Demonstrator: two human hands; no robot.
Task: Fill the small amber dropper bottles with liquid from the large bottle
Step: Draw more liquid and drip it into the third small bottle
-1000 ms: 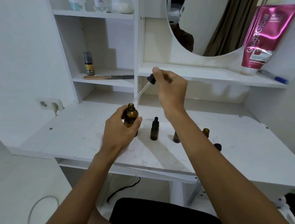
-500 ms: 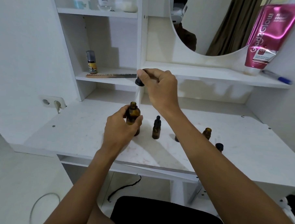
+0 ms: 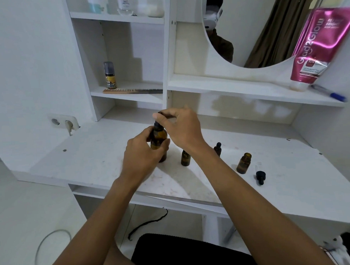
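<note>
My left hand (image 3: 145, 151) grips the large amber bottle (image 3: 158, 140), which stands on the white desk (image 3: 91, 160). My right hand (image 3: 180, 126) pinches the black dropper cap (image 3: 157, 125) at the bottle's neck. Just right of the large bottle stands a small amber bottle (image 3: 185, 158), its top hidden by my right forearm. A capped small bottle (image 3: 217, 148) peeks out behind that arm. Farther right stands an uncapped small amber bottle (image 3: 244, 163), with a loose black dropper cap (image 3: 260, 177) lying next to it.
Behind the desk rise white shelves with a comb (image 3: 132, 91) and a small spray bottle (image 3: 110, 75). A pink tube (image 3: 318, 46) and a blue pen (image 3: 329, 93) sit on the right shelf below a round mirror (image 3: 255, 24). A wall socket (image 3: 63, 122) is at left.
My right hand has brought the dropper down from above into the large bottle's neck. My left hand kept its hold on the bottle.
</note>
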